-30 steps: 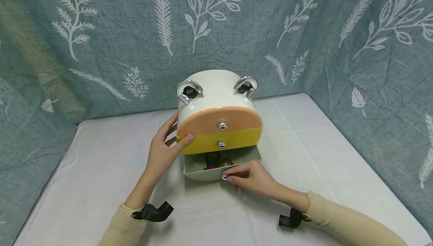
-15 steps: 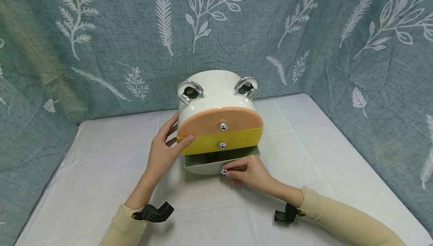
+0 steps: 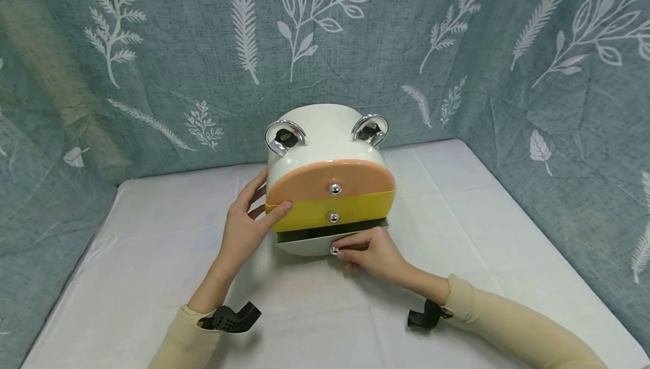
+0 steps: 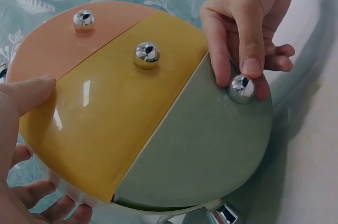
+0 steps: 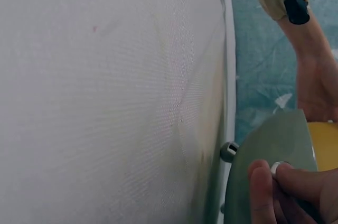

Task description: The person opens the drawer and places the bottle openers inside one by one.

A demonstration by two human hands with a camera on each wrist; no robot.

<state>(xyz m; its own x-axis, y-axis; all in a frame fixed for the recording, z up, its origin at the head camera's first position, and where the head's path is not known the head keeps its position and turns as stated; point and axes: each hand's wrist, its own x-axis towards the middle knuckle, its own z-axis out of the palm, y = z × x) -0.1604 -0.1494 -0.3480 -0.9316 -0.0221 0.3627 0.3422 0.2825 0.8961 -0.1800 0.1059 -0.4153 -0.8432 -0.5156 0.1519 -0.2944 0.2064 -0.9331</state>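
Observation:
A small drawer cabinet [image 3: 325, 126] with a white rounded body and two chrome-rimmed eye shapes stands on the table. Its front has an orange top drawer [image 3: 299, 183], a yellow middle drawer [image 3: 304, 218] and a pale green bottom drawer [image 3: 302, 247]. My left hand [image 3: 242, 229] grips the cabinet's left side, thumb on the yellow front and fingers along the side wall. With thumb and fingertips, my right hand [image 3: 381, 255] pinches the silver knob [image 4: 242, 89] of the green drawer. That drawer stands slightly pulled out, a dark gap above its front edge; its inside is hidden.
A white cloth [image 3: 315, 324] covers the table. Behind and beside it hangs a blue-green leaf-patterned curtain [image 3: 193, 47]. A black wrist camera [image 3: 231, 318] sits on the left forearm, another black camera [image 3: 424, 316] on the right one.
The green drawer has slid inward, and my right hand has moved forward with its knob. Red and blue items seen inside it earlier are now hidden. The left hand has stayed in place.

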